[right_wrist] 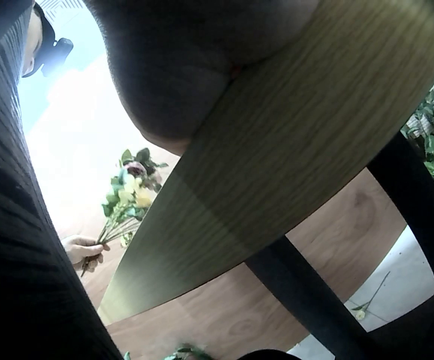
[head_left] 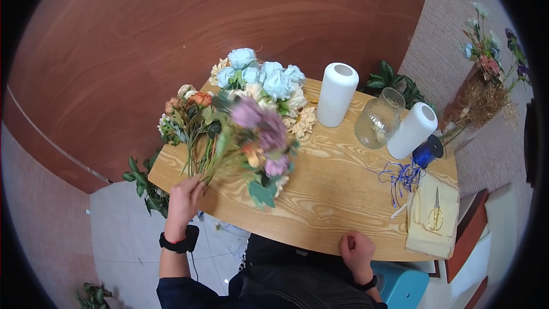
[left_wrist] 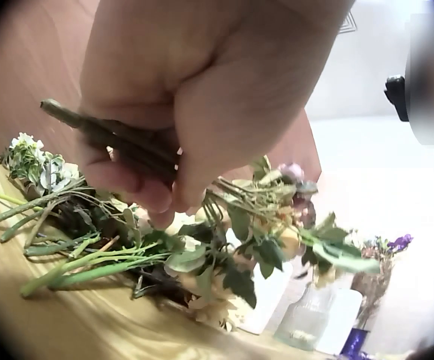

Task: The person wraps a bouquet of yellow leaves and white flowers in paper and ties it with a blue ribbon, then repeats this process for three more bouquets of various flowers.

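My left hand (head_left: pixel 184 194) grips a bunch of flowers by its stems at the table's left front edge. Purple and orange blooms (head_left: pixel 266 129) with green leaves make up its head, blurred in the head view and tilted right over the tabletop. In the left wrist view the cut stem ends (left_wrist: pixel 59 112) stick out behind the curled fingers (left_wrist: pixel 146 191). My right hand (head_left: pixel 357 252) rests at the front edge of the table with fingers loosely curled, holding nothing. Behind the held bunch lie orange flowers (head_left: pixel 200 99), blue flowers (head_left: pixel 277 83) and cream flowers (head_left: pixel 300 121).
Two white ribbed vases (head_left: pixel 337 97) and a glass vase (head_left: pixel 374 123) stand at the table's back right. A blue ribbon spool (head_left: pixel 426 151) lies near them with loose ribbon (head_left: pixel 403 176). Gold-handled scissors (head_left: pixel 436 217) rest on folded yellowish sheets (head_left: pixel 420 240) at the right edge.
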`<state>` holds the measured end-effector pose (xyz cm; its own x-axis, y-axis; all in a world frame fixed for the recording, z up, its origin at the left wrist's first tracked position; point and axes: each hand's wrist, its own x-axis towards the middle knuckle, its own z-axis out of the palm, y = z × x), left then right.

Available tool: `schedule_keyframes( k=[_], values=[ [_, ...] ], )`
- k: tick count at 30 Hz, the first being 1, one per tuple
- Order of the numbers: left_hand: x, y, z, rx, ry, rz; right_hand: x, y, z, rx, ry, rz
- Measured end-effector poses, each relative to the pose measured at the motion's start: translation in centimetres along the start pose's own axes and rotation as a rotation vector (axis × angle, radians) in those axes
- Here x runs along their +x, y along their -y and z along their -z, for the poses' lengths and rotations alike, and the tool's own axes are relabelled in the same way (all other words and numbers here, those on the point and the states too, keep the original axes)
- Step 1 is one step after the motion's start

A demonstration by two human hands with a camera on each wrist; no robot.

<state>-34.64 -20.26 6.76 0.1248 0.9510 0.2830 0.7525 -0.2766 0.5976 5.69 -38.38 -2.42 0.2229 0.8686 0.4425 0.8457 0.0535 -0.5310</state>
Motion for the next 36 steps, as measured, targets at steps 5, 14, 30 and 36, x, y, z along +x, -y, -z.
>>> schedule_keyframes(
  k=[5,14,30,36],
  values=[
    [0.9,-0.5,-1.6,-0.253,-0.278,0.07,0.1,0.1,-0.1,0.013,-0.012,-0.011],
    [4.2,1.8,-7.6,-0.422,0.001,0.439,-0.1,-0.1,-0.2,0.031,-0.032,-0.013],
    [3.9,2.5,-9.7,-0.632,-0.059,0.464,-0.4,-0.3,-0.6,0.037,-0.01,-0.033],
    [2.7,3.3,-9.1,-0.582,-0.133,0.383,-0.3,0.2,-0.5,0.042,-0.005,-0.079]
  ],
)
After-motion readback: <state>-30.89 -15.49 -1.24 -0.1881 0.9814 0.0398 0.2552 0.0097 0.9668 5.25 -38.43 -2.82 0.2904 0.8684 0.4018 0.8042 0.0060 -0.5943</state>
